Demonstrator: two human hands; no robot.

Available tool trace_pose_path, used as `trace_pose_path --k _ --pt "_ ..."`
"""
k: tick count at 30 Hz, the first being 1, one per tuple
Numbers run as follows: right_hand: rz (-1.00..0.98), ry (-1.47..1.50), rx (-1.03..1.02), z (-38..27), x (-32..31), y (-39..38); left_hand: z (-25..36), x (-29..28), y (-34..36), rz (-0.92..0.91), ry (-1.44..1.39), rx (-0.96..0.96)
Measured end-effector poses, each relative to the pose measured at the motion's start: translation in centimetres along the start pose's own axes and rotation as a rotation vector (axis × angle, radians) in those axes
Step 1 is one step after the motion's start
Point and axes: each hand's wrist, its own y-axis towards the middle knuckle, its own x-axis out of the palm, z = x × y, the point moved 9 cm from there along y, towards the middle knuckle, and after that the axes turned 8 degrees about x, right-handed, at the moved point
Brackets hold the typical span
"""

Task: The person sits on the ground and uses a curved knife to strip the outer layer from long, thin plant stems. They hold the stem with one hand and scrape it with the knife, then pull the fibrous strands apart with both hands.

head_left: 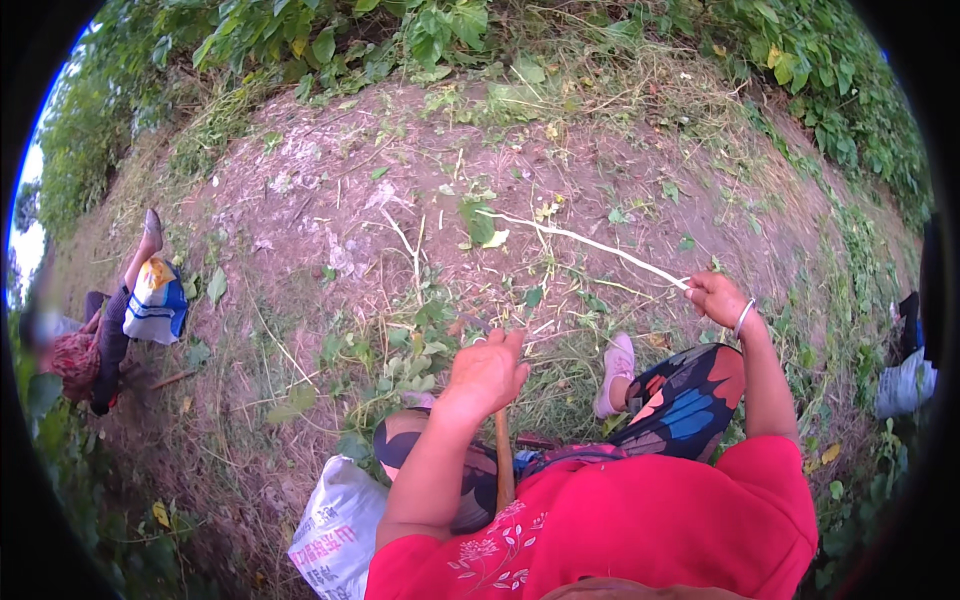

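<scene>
My right hand [715, 297], with a bangle at the wrist, is closed on one end of a long, thin, pale stalk [600, 245]. The stalk reaches away to the left, just above the ground, and ends near a green leaf [477, 222]. My left hand [487, 372] is closed in front of my lap, with a wooden handle [503, 455] running from under it back toward my body. What looks like a dark, narrow blade shows just beyond its fingers. Cut leafy greens [420, 355] lie beside the left hand.
A white printed sack [338, 525] stands by my left leg. Broken pale stems [412, 250] and dry bits litter the soil ahead. At far left another person sits by a blue-and-white bag [158, 300]. Leafy plants [440, 30] line the far edge; a pale bundle [905, 385] is at far right.
</scene>
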Motion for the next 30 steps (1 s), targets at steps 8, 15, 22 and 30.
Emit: trace_pose_path --k 8,15,22,30 --pt "-0.029 -0.055 0.105 4.7 6.3 2.4 0.0 0.3 0.2 -0.061 -0.001 -0.019" --pt "0.152 -0.340 -0.013 3.0 4.5 1.9 -0.5 0.8 0.3 -0.075 0.017 -0.025" --pt "-0.030 0.201 0.001 1.0 2.1 0.2 0.4 0.2 0.4 -0.036 0.020 0.010" --pt "-0.236 0.474 -0.015 1.1 7.7 3.1 -0.3 0.6 0.5 -0.012 0.047 -0.007"
